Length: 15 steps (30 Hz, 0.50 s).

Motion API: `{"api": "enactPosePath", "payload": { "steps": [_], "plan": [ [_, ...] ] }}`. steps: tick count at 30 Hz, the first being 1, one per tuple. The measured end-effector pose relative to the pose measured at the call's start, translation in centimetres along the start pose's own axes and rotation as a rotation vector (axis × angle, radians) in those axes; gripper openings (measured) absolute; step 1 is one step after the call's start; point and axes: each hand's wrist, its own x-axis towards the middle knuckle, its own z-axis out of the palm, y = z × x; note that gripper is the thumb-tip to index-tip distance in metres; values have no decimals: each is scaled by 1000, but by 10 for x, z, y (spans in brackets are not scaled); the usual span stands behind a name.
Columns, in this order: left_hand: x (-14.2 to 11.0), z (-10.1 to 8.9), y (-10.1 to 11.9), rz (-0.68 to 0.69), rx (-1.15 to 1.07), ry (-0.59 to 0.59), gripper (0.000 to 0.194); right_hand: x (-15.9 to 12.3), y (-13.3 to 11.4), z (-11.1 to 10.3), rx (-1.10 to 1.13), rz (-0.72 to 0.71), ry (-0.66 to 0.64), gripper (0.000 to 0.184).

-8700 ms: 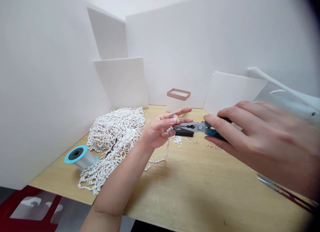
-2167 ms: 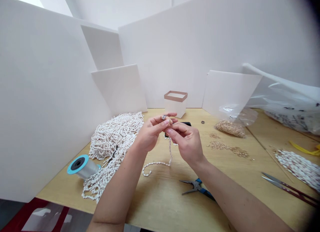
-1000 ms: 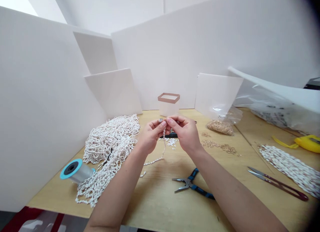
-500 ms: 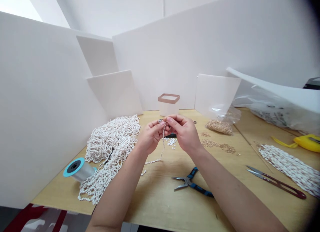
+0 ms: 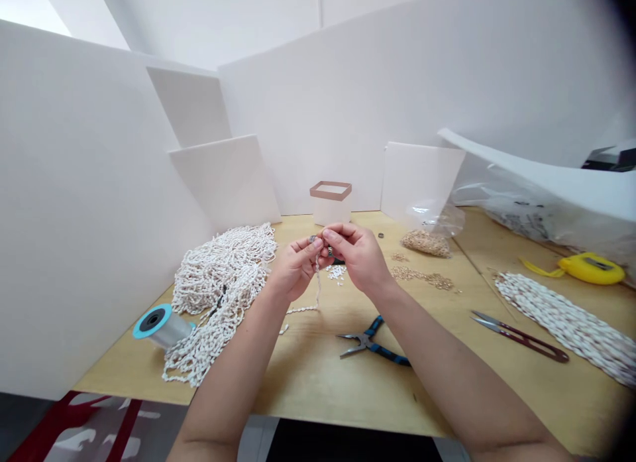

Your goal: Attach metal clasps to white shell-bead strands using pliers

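My left hand (image 5: 297, 266) pinches the upper end of a white bead strand (image 5: 318, 286) between thumb and fingers. The strand hangs below it and trails left onto the table. My right hand (image 5: 356, 253) is closed in a pinch against the left fingertips; what lies between its fingers is too small to make out. Rings show on fingers of both hands. Small white beads (image 5: 336, 272) lie just beyond the hands, beside a dark object partly hidden by them. Pliers (image 5: 365, 343) with blue-black handles rest open below my right forearm, which covers the handle ends.
Left lie a heap of white bead strands (image 5: 223, 270) and a spool of clear line (image 5: 161, 326). Right are gold findings (image 5: 427, 278), a bag of tan pieces (image 5: 427, 242), thread snips (image 5: 521, 336), laid-out strands (image 5: 561, 319) and a yellow tape measure (image 5: 591, 268). A box (image 5: 332, 210) stands behind.
The view has shifted slightly, so the table things sit a little higher and those at the right further left. Both hands keep their pinch at the strand's end.
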Motion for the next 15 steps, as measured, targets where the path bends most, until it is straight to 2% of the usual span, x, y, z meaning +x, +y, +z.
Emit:
{"api": "enactPosePath", "payload": {
  "steps": [6,11,13,15],
  "plan": [
    [-20,17,-5,-27,2,-8,20,-29,-11,-2,-91,-18,-13,31],
    [-39,27,-18,-17,46,-5,22,-61,-16,-4,-316,-26,52,36],
    [-46,25,-22,3,98,44,22,-74,-16,-18,-461,-12,93,41],
    [-52,19,-25,34,164,86,22,-90,-17,-46,-640,18,145,46]
  ]
}}
